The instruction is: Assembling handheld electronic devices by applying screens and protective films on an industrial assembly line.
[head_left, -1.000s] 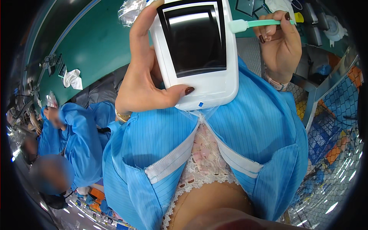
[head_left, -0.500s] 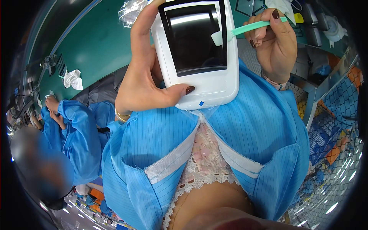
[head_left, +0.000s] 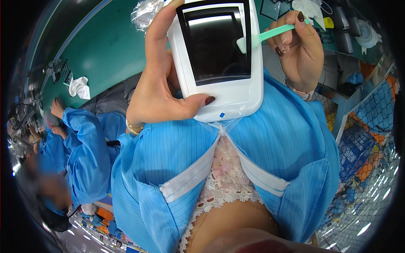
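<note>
A white handheld device with a rounded body lies face up before my chest. Its black glossy screen mirrors a bright strip of light. My left hand is closed round the device's left side, thumb pressed on the lower front. Between the fingers of my right hand is a slim mint-green tool with a pale flat head. That head rests at or just above the screen's right border; contact is hard to judge. Clear film with a small blue square sticks out at the device's lower end.
A green work table spans the back, with a crumpled white cloth and clear plastic wrapping on it. Dark boxes and a yellow item stand far right. A wire-mesh cart is at my right. Co-workers in blue sit at left.
The tool's pale head has shifted slightly right toward the screen's border, and my right hand has moved a little left. My left hand and the device stay nearly still. A co-worker's arms have moved.
</note>
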{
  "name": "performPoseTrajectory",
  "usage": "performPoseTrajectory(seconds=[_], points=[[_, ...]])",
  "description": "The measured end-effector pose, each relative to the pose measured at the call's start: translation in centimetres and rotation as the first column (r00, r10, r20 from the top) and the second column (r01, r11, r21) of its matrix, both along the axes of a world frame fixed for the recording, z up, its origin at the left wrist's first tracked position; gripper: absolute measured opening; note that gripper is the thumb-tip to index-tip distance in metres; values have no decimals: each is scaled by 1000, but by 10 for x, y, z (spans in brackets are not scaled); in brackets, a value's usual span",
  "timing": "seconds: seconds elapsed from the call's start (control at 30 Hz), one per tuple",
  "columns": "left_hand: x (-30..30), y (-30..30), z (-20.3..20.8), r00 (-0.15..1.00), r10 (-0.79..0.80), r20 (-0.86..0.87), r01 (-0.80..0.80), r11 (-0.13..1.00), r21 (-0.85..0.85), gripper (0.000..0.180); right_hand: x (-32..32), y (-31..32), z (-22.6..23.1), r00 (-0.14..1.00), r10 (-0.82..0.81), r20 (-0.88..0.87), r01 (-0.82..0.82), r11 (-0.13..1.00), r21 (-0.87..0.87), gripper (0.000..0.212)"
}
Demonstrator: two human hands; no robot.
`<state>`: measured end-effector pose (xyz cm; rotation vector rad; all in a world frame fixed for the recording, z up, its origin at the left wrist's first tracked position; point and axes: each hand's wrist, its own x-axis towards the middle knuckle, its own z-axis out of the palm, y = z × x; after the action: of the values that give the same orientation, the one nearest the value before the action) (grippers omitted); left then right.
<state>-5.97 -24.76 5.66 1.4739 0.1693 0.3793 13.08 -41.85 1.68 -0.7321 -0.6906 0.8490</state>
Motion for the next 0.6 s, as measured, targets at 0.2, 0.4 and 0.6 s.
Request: performPoseTrajectory(seconds=[0.2, 0.4, 0.6], points=[[2, 1, -5, 999, 10, 46, -9, 1000, -30, 120, 7, -6, -2, 989, -113, 91, 115, 993, -12, 26], [-1, 3, 1, 999, -7, 44, 9, 999, -36, 120, -4, 3, 6, 991, -105, 85, 106, 994, -9, 27], [2, -4, 27, 971, -92, -220, 99, 995, 22, 119, -1, 1, 0, 993, -83, 79, 84, 996, -15, 27]])
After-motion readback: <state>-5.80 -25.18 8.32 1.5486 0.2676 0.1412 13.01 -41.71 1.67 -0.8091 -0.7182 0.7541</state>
